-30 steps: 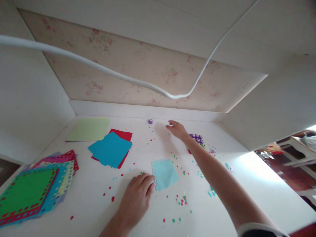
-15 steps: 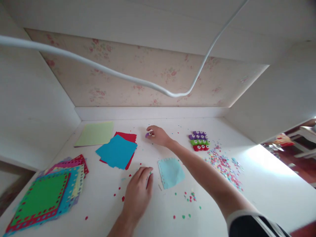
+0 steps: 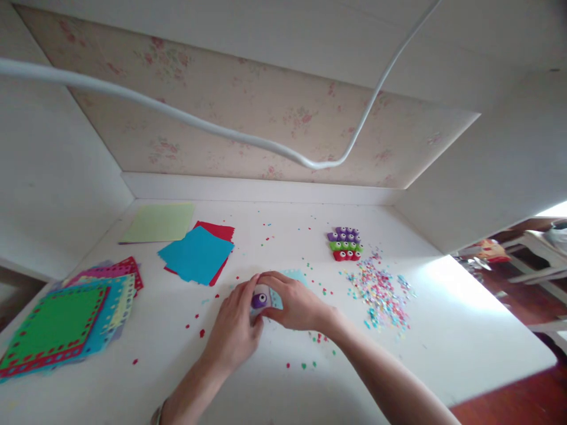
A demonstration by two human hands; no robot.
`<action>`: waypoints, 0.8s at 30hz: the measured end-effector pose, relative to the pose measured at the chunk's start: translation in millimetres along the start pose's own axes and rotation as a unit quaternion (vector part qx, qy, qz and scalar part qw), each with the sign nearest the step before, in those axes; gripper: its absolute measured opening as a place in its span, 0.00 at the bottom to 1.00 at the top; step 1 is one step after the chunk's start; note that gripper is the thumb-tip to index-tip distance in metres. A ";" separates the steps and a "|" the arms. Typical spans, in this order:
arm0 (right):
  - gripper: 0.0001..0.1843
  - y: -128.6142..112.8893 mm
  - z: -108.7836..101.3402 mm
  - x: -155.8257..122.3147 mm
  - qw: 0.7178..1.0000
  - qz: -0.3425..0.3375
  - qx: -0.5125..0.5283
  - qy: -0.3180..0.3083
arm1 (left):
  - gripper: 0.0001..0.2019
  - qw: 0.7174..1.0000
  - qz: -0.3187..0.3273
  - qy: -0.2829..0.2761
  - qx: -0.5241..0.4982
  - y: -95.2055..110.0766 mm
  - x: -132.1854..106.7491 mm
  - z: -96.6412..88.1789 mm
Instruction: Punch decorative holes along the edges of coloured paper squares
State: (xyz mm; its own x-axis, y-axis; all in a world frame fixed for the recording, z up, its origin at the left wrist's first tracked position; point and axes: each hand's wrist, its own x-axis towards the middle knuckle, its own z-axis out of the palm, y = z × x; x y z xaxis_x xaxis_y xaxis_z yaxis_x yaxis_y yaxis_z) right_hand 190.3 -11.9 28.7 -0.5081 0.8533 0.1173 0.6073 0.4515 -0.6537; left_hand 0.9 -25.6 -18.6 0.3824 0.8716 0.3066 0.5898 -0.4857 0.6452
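Observation:
A small purple paper punch (image 3: 260, 300) with a white eye on it lies between my two hands, at the left side of a light blue paper sheet (image 3: 295, 275). My left hand (image 3: 237, 324) curls round the punch from the left, fingers bent and thumb close below it. From the right, my right hand (image 3: 296, 302) closes its fingers and thumb about the same punch. Most of the blue sheet is hidden under my hands, so whether its edge sits in the punch I cannot tell.
At the right stand rows of purple, green and red eyed punches (image 3: 346, 244), beside a spread of colourful confetti (image 3: 383, 295). Blue sheets (image 3: 197, 254) over red lie left of centre, a pale green sheet (image 3: 157, 222) behind. A stack of hole-edged sheets (image 3: 57, 321) lies far left.
My right hand has brought the purple punch from the back of the table towards me, to my left hand. Both hands now meet around it, over the light blue sheet.

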 end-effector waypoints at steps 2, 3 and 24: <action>0.31 13.2 -5.7 -10.9 0.998 0.030 -0.031 0.049 | 0.35 1.000 0.001 0.000 0.012 -2.4 0.2 0.9; 0.31 22.0 -7.6 -17.8 0.994 0.058 -0.058 0.078 | 0.31 1.000 0.002 -0.001 0.018 -3.2 0.9 0.8; 0.38 34.9 -1.8 -47.7 0.843 0.309 0.370 0.237 | 0.13 0.999 -0.006 -0.046 -0.024 0.1 6.9 0.6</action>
State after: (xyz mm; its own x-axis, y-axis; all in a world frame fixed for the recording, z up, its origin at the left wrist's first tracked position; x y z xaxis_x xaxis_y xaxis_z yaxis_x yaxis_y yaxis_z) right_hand 236.8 -36.4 1.6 0.1744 0.9535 -0.2458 0.0302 -0.2547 -0.9666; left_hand 4.0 -19.7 -16.8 0.4412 0.8662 0.2347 0.5605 -0.4702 0.6817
